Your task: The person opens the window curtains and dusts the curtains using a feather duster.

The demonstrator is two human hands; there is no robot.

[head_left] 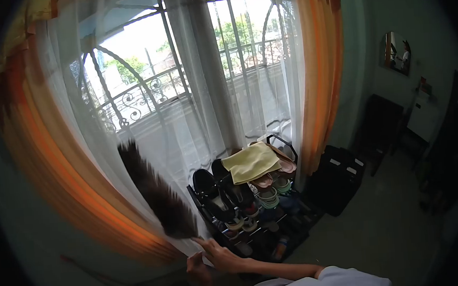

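Dark fluffy duster (159, 197) up in front of the sheer white curtain (160, 131), right hand (220, 255) and left hand (198, 266) close together at its lower end.
Shoe rack (204, 210) just beside it, yellow cloth (254, 161) draped over the top shoes.

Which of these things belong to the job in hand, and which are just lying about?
Seemingly in the job:
- duster
- left hand and right hand, both near its lower end
- sheer curtain behind it

Seemingly just there:
- shoes on their rack
- yellow cloth atop them
- mirror
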